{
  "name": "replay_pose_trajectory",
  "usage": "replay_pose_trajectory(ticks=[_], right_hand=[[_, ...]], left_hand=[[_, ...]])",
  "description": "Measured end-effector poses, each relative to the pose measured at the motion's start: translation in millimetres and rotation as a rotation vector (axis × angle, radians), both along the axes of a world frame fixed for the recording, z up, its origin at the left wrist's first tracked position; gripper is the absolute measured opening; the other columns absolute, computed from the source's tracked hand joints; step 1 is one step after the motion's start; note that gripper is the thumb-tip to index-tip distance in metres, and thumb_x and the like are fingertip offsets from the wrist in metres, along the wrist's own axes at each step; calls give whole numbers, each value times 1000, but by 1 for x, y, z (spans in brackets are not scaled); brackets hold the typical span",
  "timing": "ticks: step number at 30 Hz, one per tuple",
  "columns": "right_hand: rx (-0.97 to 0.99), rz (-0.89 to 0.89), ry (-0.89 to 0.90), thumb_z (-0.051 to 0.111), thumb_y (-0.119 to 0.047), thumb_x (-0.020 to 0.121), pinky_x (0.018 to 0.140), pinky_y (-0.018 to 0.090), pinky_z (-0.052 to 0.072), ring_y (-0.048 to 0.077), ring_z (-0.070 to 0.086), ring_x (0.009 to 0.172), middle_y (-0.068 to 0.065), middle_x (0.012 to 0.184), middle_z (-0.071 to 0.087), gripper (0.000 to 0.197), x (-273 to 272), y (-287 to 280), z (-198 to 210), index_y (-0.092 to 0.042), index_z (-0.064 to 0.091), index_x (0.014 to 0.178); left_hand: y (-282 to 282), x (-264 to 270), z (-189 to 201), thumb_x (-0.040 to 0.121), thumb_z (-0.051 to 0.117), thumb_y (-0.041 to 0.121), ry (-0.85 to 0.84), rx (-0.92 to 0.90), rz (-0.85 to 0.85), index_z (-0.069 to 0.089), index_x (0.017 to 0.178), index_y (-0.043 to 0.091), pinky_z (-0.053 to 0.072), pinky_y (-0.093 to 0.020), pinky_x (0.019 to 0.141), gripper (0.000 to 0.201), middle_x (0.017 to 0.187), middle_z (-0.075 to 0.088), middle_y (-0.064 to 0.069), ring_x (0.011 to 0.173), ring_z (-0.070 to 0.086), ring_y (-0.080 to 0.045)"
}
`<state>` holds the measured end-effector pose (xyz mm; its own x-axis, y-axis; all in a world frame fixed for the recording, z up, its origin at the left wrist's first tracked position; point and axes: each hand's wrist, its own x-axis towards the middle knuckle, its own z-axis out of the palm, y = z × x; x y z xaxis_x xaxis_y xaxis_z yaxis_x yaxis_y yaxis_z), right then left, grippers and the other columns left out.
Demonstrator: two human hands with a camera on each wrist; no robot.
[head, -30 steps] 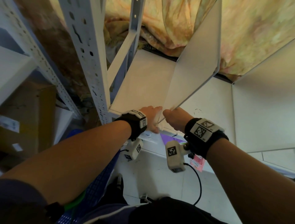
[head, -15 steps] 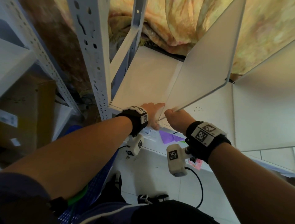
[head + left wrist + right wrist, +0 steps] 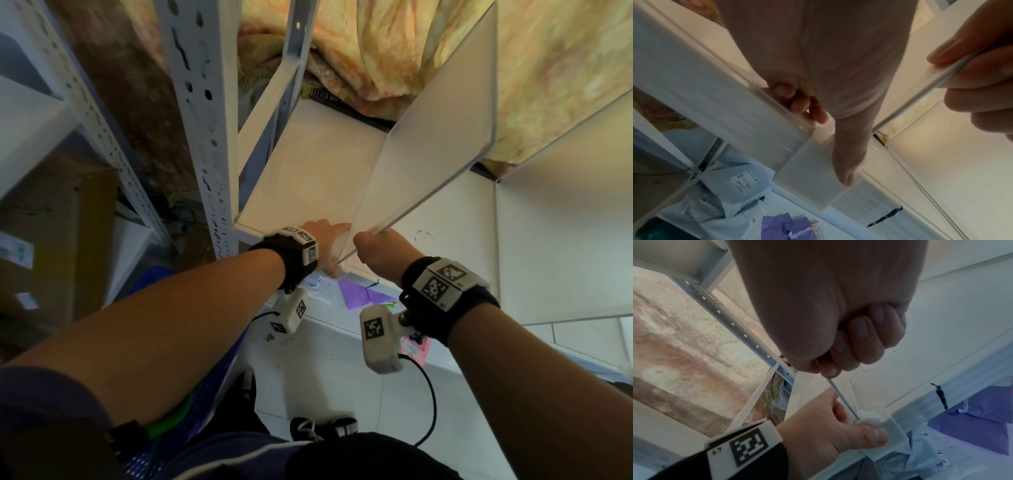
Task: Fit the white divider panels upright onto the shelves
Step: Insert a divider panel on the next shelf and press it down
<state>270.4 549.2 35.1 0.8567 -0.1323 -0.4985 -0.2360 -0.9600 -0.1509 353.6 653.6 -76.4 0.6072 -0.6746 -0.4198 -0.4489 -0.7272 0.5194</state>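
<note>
Seating step. Right hand [image 3: 378, 251] clenched the panel [image 3: 428, 137] at its near edge; just below that grip, left hand [image 3: 325, 246] pinched the clip [image 3: 882, 431] on the shelf [image 3: 308, 178] lip. Panel apparently unseated; next, press down.

divider panel [image 3: 424, 137] on shelf [image 3: 301, 178] | second panel [image 3: 565, 219] right

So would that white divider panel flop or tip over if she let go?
Probably stiff: the divider panel stays flat though the right hand grips only its near edge. Likely light and, being thin and leaning, apt to tip.
</note>
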Motion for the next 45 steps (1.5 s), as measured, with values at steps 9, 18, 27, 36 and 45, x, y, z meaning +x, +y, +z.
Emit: replay_pose_trajectory(ticks=[9,18,27,36,45], right_hand=[[-141,198,11,32,-7,99,87,34,46,35,58,110,25,120,60,23,0,1,5,-3,54,96],[-170,265,55,33,-2,97,70,30,40,29,60,92,15,91,57,20,5,3,7,0,49,111],[-286,370,116,28,0,99,67,29,36,21,45,76,14,77,52,29,8,3,6,4,42,123],[-225,251,101,30,-5,100,72,30,39,30,60,99,21,102,56,9,8,13,4,-5,38,97],[-37,-83,74,31,-6,101,93,35,44,33,54,118,23,129,53,33,1,19,-5,3,42,130]], left_hand=[[0,0,1,63,84,51,-23,-12,-12,20,150,31,49,-45,93,110,127,53,-9,112,56,-33],[0,-1,3,57,86,51,-13,-2,4,12,151,30,49,-48,93,121,127,55,-9,112,57,-33],[0,-3,-4,64,88,38,-19,-59,40,-30,140,48,52,-46,88,141,103,63,-7,87,63,-25],[0,-6,-4,65,87,39,-42,-53,21,-31,141,46,52,-47,89,140,117,60,-12,95,62,-30],[0,-7,6,69,83,35,-22,-45,17,-29,144,41,53,-45,86,135,99,64,-7,86,64,-27]])
